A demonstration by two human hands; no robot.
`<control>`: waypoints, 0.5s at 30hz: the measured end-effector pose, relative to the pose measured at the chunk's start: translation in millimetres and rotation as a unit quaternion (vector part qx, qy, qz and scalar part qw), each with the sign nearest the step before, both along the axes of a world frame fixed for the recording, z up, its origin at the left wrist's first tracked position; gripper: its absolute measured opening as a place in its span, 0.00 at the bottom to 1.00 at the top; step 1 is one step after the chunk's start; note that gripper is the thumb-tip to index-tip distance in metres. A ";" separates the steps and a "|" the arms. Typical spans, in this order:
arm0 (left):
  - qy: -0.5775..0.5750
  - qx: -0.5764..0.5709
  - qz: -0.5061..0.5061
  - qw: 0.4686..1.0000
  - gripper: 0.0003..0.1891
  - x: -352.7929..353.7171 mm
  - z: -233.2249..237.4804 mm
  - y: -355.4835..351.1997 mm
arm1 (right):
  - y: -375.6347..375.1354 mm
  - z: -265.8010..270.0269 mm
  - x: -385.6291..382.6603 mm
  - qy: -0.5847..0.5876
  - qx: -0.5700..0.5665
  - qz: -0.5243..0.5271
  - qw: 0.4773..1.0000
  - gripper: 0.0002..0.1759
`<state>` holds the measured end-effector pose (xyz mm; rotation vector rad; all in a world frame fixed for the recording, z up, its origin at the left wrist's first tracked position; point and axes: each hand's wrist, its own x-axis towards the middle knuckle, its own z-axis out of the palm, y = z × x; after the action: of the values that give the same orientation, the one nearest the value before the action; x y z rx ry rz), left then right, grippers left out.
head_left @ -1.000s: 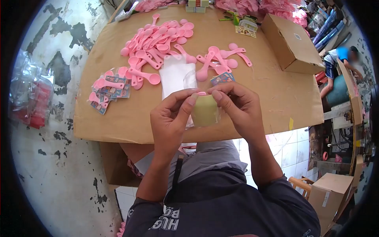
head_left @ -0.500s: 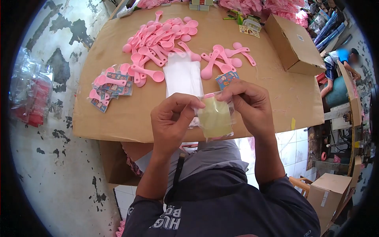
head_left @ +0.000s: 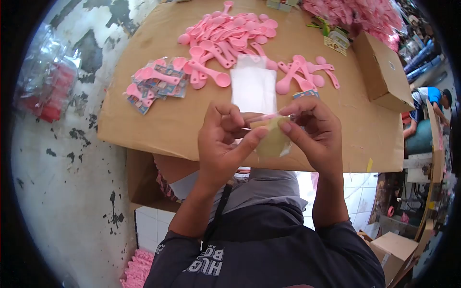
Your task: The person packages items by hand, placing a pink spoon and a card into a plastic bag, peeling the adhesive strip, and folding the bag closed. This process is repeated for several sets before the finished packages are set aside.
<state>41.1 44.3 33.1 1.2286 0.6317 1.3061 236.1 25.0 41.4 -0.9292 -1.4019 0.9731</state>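
My left hand (head_left: 222, 139) and my right hand (head_left: 317, 132) pinch the top edge of a small clear plastic bag (head_left: 272, 144), held above the table's near edge. A pale yellow-green card shows inside it, with something pink at the top, partly hidden by my fingers. Just beyond lies a stack of empty clear bags (head_left: 254, 91). A printed blue card (head_left: 306, 94) pokes out behind my right hand. Loose pink measuring spoons (head_left: 300, 74) lie past that card. On the left are several bagged cards (head_left: 163, 85) with pink spoons on and among them.
A big heap of pink spoons (head_left: 230, 31) covers the table's far middle. A cardboard box (head_left: 384, 72) stands at the right edge, near green-handled scissors (head_left: 325, 29). Pink bundles (head_left: 355, 17) fill the far right corner. Another person (head_left: 430, 103) is beyond the table.
Both hands have turned the bag and brought their thumbs in over its top; the left thumb now lies across its face. The view has shifted, so the table sits further right.
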 end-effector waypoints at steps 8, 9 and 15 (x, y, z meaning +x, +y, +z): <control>0.119 -0.010 -0.070 0.990 0.22 -21.0 1.1 6.6 | 4.0 -1.5 -9.2 0.050 0.004 -0.008 0.999 0.24; 0.141 0.024 -0.039 0.989 0.19 -22.5 2.6 6.0 | 2.4 -3.0 -10.1 -0.001 -0.002 -0.028 1.000 0.24; 0.192 0.290 0.213 0.913 0.11 -67.0 14.9 28.9 | -4.7 -10.7 3.2 -0.245 0.033 -0.156 0.956 0.17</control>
<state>-25.9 73.2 48.0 1.9459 0.8572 1.7029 239.3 20.3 30.7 -1.3545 -1.6167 0.4680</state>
